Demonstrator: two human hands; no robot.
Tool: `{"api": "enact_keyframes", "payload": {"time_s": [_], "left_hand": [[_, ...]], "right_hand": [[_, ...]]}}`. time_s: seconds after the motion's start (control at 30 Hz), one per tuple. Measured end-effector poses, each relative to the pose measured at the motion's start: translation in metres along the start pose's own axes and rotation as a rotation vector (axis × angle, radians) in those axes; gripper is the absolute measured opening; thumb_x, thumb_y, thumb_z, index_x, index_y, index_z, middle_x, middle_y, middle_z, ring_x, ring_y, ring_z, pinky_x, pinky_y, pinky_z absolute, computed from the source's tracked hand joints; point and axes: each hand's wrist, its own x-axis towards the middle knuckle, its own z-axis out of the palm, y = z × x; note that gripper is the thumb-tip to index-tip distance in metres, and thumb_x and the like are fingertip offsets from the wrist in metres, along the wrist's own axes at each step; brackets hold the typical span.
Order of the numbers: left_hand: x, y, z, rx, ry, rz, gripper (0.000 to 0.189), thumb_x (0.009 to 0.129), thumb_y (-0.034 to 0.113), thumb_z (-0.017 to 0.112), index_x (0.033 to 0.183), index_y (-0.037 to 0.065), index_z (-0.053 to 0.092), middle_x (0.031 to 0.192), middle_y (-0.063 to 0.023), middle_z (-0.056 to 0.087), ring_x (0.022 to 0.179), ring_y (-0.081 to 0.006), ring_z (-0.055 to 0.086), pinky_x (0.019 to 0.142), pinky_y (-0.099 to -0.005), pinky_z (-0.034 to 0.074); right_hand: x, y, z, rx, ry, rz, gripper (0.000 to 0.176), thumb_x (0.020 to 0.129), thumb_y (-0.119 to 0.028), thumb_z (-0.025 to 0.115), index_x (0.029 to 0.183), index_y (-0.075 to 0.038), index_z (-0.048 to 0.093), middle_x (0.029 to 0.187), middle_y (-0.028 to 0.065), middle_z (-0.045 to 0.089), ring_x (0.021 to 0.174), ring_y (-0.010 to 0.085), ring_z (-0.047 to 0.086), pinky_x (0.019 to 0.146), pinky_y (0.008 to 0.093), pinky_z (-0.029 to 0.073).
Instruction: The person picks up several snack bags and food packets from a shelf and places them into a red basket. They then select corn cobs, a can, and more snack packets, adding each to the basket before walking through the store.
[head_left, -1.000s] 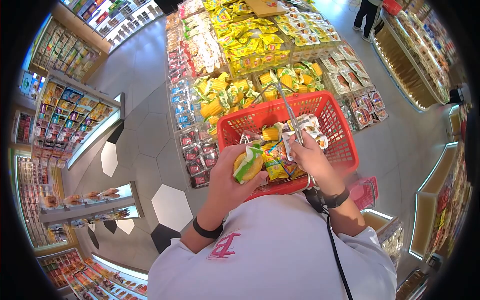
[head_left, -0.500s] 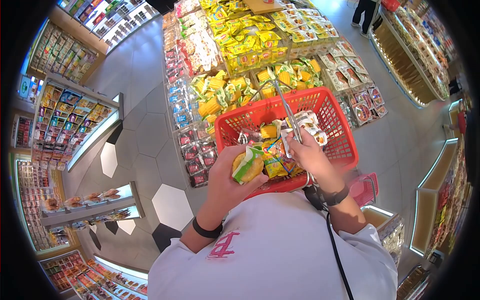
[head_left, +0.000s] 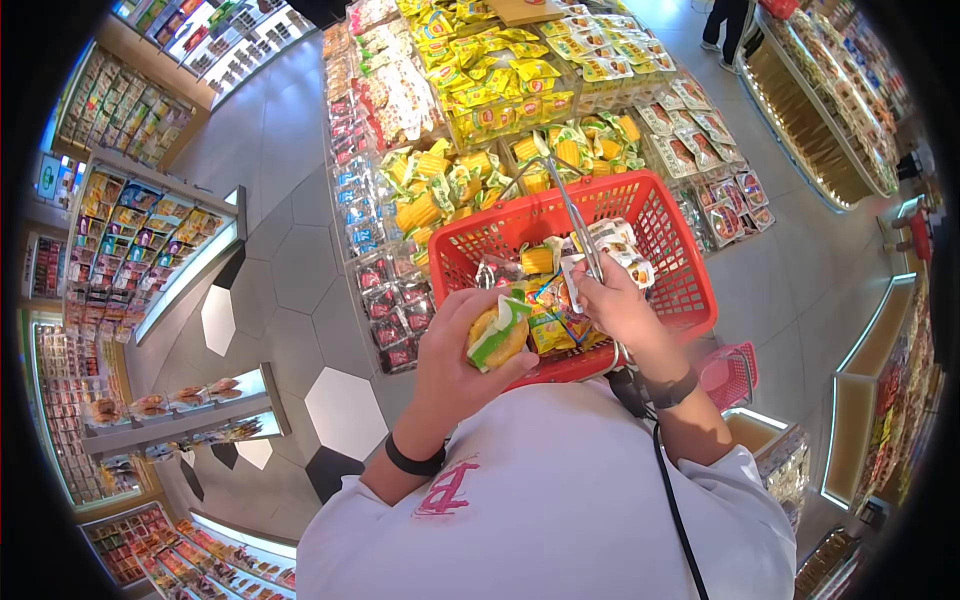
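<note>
My left hand is closed around a packaged corn cob, yellow with a green-and-white wrapper, held at the near left side of the red shopping basket. My right hand grips the basket's metal handle above its right half. Inside the basket lie a piece of yellow corn, white printed packets and yellow snack bags. My right hand partly covers the white packets.
Beyond the basket, a display holds packaged corn and yellow bags. Shelves of packets stand on the left, and a lit counter on the right. A person's legs show at the far right. A pink basket sits behind my right arm.
The corn in my left hand has turned slightly, showing more of its green wrapper. My right hand keeps its hold on the handle, and the basket has barely shifted.
</note>
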Motion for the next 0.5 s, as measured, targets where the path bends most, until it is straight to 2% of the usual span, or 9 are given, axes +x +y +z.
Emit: {"api": "enact_keyframes", "payload": {"time_s": [0.2,0.5], "left_hand": [[0.0008,-0.0009,0.0007,0.051,-0.013,0.037,0.054,0.073,0.028,0.081,0.114,0.001,0.059,0.108,-0.0155,0.061,0.096,-0.0307,0.062,0.083,-0.0388,0.05],[0.0001,-0.0024,0.0029,0.07,-0.001,0.02,0.054,0.076,0.033,0.08,0.114,0.002,0.059,0.108,-0.0149,0.062,0.096,-0.0315,0.062,0.081,-0.0393,0.05]], "right_hand": [[0.0004,0.0009,-0.0009,0.0,-0.004,-0.005,0.009,0.094,-0.015,0.055,0.098,-0.007,0.051,0.067,-0.0022,0.049,0.056,0.0069,0.047,0.051,0.0235,0.038],[0.0009,0.0006,-0.0005,0.0,-0.008,-0.022,0.009,0.094,-0.014,0.055,0.098,-0.007,0.051,0.066,-0.0024,0.049,0.056,0.0065,0.046,0.051,0.0236,0.038]]}}
